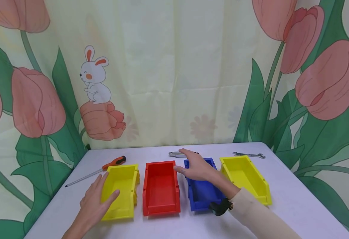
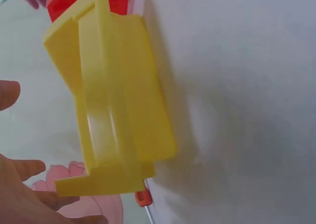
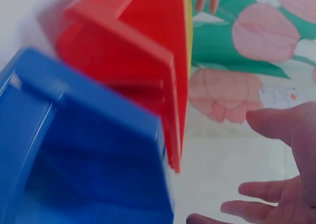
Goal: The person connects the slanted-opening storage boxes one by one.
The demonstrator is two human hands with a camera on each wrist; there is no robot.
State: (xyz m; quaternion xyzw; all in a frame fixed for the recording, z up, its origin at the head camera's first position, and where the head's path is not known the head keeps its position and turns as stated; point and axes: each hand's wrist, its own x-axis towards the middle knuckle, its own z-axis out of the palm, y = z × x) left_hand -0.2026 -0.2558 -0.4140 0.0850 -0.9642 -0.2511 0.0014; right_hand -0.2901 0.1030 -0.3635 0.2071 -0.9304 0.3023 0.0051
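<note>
**Left hand (image 1: 93, 200) and right hand (image 1: 196, 167) well apart, both empty**

Screwdriver with orange-and-black handle (image 1: 113, 163) lies on the white worktop (image 1: 159, 229), leftmost. Left hand, fingers spread, at left yellow plastic bin (image 1: 124, 196); can't tell if touching. Next, red plastic bin (image 1: 162, 192). Silver metal tool (image 1: 174, 154) behind, partly hidden. Right hand, fingers extended, over blue plastic bin (image 1: 203, 190), thumb toward red. Then right yellow plastic bin (image 1: 246, 177), silver metal wrench (image 1: 249, 155) behind it.
</note>
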